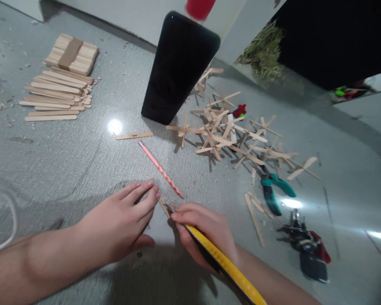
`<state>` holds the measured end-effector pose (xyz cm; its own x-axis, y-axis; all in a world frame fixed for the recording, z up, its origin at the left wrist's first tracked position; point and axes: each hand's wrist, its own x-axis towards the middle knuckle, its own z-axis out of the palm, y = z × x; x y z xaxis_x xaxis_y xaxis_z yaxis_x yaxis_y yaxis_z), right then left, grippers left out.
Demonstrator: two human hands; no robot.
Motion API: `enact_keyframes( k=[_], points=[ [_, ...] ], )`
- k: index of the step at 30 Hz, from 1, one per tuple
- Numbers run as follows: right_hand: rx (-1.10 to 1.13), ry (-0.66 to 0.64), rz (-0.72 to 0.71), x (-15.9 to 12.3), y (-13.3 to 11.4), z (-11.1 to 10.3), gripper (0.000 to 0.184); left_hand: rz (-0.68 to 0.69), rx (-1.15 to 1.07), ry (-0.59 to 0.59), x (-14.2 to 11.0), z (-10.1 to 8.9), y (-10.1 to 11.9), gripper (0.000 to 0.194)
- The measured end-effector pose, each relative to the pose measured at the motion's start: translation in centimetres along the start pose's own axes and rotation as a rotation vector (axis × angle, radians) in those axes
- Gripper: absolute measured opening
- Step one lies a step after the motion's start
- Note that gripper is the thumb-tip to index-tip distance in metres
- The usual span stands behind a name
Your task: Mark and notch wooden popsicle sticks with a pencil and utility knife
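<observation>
My right hand [203, 231] is wrapped round a yellow and black utility knife [220, 264]. The knife's tip meets a wooden craft stick [164, 208] on the grey floor. With its fingertips, my left hand [123, 216] pins the far end of that stick down, its thumb apart from the fingers; part of the stick is hidden by my hands. Just beyond lies a pink pencil [160, 169], pointing towards my right hand. Another craft stick [134, 136], with a dark mark in its middle, rests past the pencil's eraser end.
At the far left are loose craft sticks [57, 95] and a banded bundle [85, 55]. A black phone [180, 67] stands upright ahead. Crossed-stick pieces [212, 131] spread right of it, near teal-handled pliers [269, 195], stick offcuts [255, 220] and a bunch of keys [305, 245].
</observation>
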<state>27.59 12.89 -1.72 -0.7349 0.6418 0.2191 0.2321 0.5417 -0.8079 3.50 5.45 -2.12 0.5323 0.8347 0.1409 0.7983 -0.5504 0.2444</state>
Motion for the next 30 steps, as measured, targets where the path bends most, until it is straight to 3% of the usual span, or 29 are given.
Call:
enact_keyframes(
  k=[6, 12, 30],
  points=[
    [0.053, 0.071, -0.035, 0.6, -0.1, -0.3, 0.030, 0.024, -0.034, -0.043, 0.0, -0.4, -0.1, 0.081],
    [0.005, 0.045, -0.041, 0.7, -0.2, -0.2, 0.027, 0.006, -0.080, -0.089, -0.1, -0.2, -0.1, 0.073],
    [-0.037, 0.070, 0.013, 1.2, -1.2, 0.5, 0.023, 0.020, -0.062, -0.003, 0.5, 0.1, 0.3, 0.091]
  ],
)
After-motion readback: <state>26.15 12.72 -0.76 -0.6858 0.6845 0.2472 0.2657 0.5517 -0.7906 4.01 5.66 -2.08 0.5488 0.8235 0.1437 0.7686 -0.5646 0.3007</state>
